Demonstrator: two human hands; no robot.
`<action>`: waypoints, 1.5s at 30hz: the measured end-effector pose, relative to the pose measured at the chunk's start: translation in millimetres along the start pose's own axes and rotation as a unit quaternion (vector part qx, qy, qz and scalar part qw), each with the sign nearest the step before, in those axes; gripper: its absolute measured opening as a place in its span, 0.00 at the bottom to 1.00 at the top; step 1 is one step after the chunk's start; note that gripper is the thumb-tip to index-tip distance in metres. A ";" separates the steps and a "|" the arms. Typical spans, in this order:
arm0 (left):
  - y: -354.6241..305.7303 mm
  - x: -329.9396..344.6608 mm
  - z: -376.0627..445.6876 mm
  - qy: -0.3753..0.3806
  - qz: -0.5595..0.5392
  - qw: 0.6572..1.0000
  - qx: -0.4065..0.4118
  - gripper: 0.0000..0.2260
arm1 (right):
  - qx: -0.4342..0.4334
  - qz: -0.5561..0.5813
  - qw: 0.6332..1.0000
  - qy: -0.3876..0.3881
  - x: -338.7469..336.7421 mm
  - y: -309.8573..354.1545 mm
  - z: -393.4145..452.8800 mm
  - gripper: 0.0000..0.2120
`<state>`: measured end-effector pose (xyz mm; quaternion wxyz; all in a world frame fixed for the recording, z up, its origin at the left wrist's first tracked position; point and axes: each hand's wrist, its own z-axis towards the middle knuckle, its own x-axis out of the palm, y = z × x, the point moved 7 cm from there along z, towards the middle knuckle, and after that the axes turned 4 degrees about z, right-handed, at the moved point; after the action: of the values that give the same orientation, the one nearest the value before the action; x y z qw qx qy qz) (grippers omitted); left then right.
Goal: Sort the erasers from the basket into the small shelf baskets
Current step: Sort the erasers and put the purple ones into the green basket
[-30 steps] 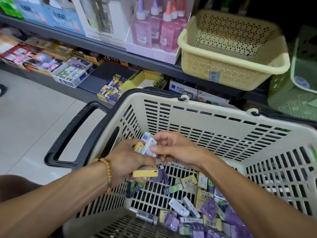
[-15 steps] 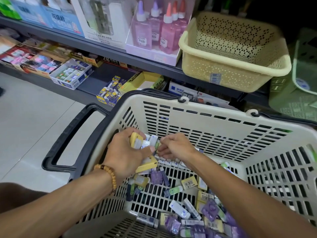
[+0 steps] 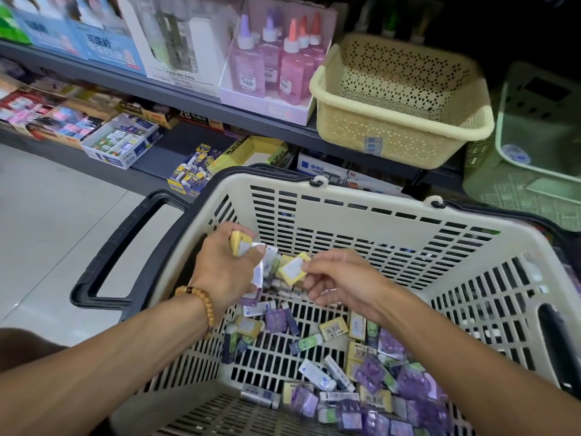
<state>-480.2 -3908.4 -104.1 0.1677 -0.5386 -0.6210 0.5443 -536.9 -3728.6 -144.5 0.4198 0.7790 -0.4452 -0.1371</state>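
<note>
Erasers (image 3: 361, 372) lie heaped on the slotted floor of the shopping basket (image 3: 361, 221), thickest toward its near right corner. Over the far left corner the left hand (image 3: 226, 269) grips a bunch of yellow and white erasers (image 3: 248, 250), fingers curled round them. Just beside it the right hand (image 3: 339, 278) pinches a yellow eraser (image 3: 292, 269) at its fingertips. Up on the shelf edge sits the cream shelf basket (image 3: 399, 130), with a green one (image 3: 534, 171) to its right.

Pink and purple glue bottles (image 3: 276, 67) stand in a box on the shelf (image 3: 176, 97). Small boxes of pens (image 3: 121, 141) sit lower down. The floor (image 3: 47, 215) is pale tile.
</note>
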 end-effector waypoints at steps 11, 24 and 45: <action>9.3 4.6 1.7 0.035 -0.075 0.993 -0.088 0.07 | 0.017 -0.082 0.988 -0.129 5.0 -9.7 50.0 0.07; 1.4 19.4 -2.9 0.056 -0.098 0.989 -0.095 0.04 | -0.043 -0.085 0.994 -0.051 5.6 5.9 3.2 0.06; 1.0 19.5 -8.7 0.142 -0.122 0.975 -0.122 0.08 | -0.078 -0.018 0.993 -0.090 2.5 3.4 20.4 0.12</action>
<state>-479.9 -3887.7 -109.3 0.2527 -0.5469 -0.7137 0.3572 -549.5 -3742.4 -153.9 0.4346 0.7363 -0.4552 -0.2487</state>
